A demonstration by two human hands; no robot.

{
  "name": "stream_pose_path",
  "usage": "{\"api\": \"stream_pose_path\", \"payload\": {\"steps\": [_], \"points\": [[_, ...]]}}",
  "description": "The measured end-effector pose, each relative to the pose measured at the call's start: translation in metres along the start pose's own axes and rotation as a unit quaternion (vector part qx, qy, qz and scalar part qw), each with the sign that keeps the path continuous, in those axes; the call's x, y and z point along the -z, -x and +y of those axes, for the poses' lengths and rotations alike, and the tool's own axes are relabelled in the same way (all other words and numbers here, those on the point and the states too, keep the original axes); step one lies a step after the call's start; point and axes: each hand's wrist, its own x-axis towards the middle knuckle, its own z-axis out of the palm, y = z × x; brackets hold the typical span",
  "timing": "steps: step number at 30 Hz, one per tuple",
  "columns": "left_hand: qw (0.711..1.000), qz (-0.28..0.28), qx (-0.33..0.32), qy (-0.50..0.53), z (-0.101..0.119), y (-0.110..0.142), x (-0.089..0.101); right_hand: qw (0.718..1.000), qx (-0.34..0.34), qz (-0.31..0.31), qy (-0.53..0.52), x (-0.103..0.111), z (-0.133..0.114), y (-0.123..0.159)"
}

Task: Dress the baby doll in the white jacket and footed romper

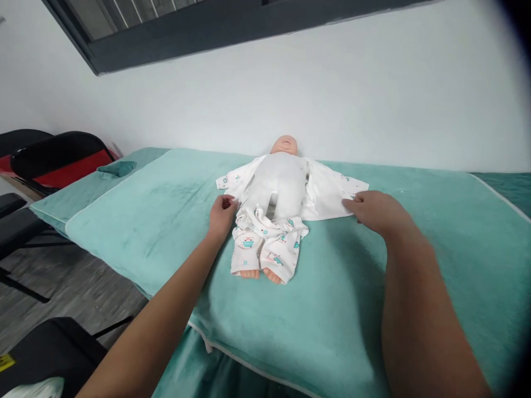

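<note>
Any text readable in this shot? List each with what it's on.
No text reads clearly.
Yellow label on the black seat, lower left: dark marks, too blurred and cut off by the frame edge to read.
White shirt and printed pants: small teal and red prints; any lettering in them is too small to tell.

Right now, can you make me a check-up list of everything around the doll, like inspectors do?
Surface: green cover, soft, with some creases.
Things: doll on its back; shirt open, sleeves spread; pants around its lower legs, toes poking out.
Clutter: bunched green cloth toward the left end.
Hands: left hand and right hand each pinch an edge of the shirt, on opposite sides.
Cables: nothing seen.
Surroundings: white wall behind, dark window frame above, red-and-black chair at left, grey floor.
</note>
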Motion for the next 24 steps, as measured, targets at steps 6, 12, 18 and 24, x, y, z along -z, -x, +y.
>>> {"api": "stream_pose_path", "payload": {"steps": [6,12,18,24], "points": [[0.972,-0.224,-0.006,0.065,-0.003,0.016,0.009,0.929,0.203,-0.215,-0.223,-0.027,-0.086,0.033],[0.959,-0.247,0.018,0.140,-0.003,0.014,0.014,0.922,0.217,-0.221,-0.234,-0.042,-0.072,0.046],[0.919,-0.363,-0.006,0.153,-0.004,0.010,0.018,0.929,0.201,-0.083,-0.300,-0.052,-0.066,0.049],[0.908,-0.394,-0.035,0.141,0.001,0.020,0.020,0.939,0.062,-0.002,-0.339,-0.073,-0.064,0.045]]}}
